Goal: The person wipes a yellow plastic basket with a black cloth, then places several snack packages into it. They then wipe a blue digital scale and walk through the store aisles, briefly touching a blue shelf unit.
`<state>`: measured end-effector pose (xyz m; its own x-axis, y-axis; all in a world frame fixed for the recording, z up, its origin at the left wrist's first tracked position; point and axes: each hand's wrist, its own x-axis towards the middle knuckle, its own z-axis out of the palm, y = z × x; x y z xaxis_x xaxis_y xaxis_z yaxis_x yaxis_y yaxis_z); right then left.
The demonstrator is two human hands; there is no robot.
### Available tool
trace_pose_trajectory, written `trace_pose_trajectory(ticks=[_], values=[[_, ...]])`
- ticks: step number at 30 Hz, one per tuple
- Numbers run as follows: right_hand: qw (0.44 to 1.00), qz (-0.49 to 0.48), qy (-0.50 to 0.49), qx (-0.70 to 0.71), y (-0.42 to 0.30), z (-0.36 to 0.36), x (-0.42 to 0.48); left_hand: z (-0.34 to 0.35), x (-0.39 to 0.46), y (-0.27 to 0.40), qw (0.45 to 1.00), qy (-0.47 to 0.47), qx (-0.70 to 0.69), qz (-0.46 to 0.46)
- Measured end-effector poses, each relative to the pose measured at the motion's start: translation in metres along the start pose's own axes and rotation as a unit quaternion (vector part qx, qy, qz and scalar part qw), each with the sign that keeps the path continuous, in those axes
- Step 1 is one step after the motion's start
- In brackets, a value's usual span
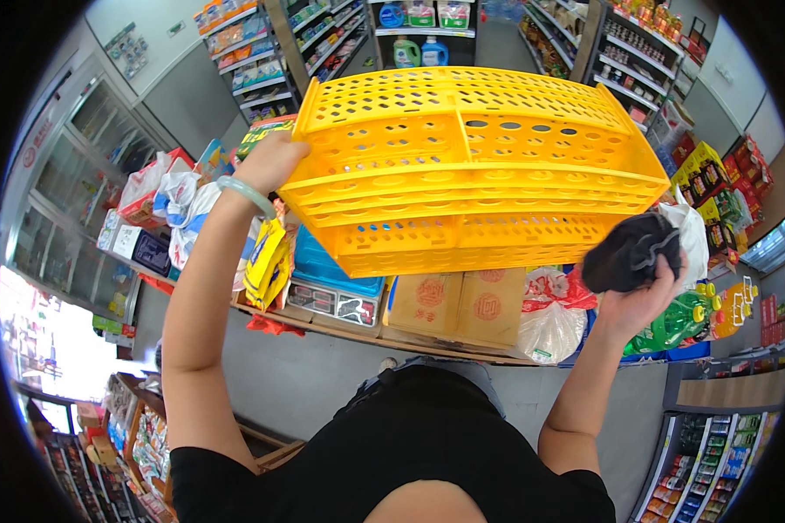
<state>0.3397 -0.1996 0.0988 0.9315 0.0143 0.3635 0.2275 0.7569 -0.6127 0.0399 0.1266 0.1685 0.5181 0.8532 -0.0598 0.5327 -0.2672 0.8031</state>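
Note:
A large yellow plastic rack [477,189] with perforated tiers and a divider is tilted above the counter in front of me. My left hand [271,160], with a pale bangle at the wrist, grips its left end. Bunched in my right hand [651,294] is a dark cloth [631,252], close to the rack's lower right corner; whether cloth and rack touch I cannot tell. Below the rack, a cardboard box [458,307] bearing red print lies beside a blue-topped weighing scale [333,304].
Yellow packets [266,268] hang left of the scale. Tied plastic bags [553,320] and green drink bottles [674,320] crowd the counter's right side. White bags [190,209] and boxes [140,248] stand at the left. Stocked shelves [425,33] rise beyond the rack; a glass-door fridge [78,183] is far left.

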Motion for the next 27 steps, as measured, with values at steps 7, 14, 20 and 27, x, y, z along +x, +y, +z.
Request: trace_pose_trajectory(ticks=[7, 14, 20, 27], values=[[0.974, 0.212, 0.071, -0.037, 0.0, 0.011, 0.041, 0.004, -0.027, -0.012, 0.996, 0.023, -0.069, 0.044], [0.963, 0.13, -0.014, -0.235, -0.011, -0.043, 0.008, 0.04, -0.13, -0.018, 0.976, 0.13, -0.126, 0.122], [0.984, 0.14, 0.011, -0.106, 0.013, -0.033, -0.005, 0.055, -0.156, -0.031, 0.951, 0.228, -0.115, 0.176], [0.964, 0.184, -0.137, -0.133, 0.125, -0.033, 0.034, 0.07, -0.112, -0.054, 0.899, 0.347, -0.065, 0.257]])
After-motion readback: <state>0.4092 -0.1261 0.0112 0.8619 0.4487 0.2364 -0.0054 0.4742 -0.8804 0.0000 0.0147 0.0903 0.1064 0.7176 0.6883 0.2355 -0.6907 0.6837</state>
